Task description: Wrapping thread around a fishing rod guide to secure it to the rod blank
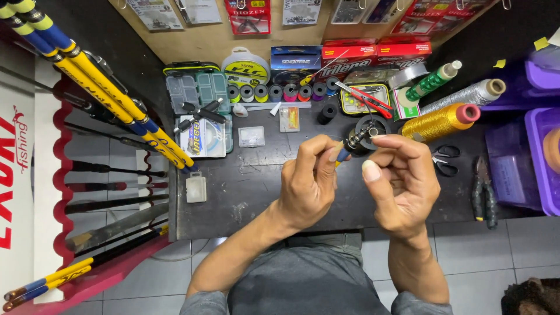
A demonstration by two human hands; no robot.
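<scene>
Blue-and-yellow wrapping marks the thin rod tip that both hands hold above the dark scuffed worktop. The left hand pinches it from below, thumb and forefinger pressed together on the shaft, the other fingers curled in, which looks like a way to keep the piece from turning. The right hand closes over the small dark metal fitting at the upper end, fingertips gathered tight around it; exactly what they grip underneath I cannot tell. The piece sits between the two hands, raised clear of the bench and tilted up to the right, seemingly so it stays close under the eyes.

Behind it, a row of small coloured thread spools lines the back, with three large cones of gold, silver and green thread lying on their sides just to the right. Black-handled scissors and dark pliers rest near the right hand, within easy reach. Yellow-and-blue fishing rods lean in the red rack on the left.
</scene>
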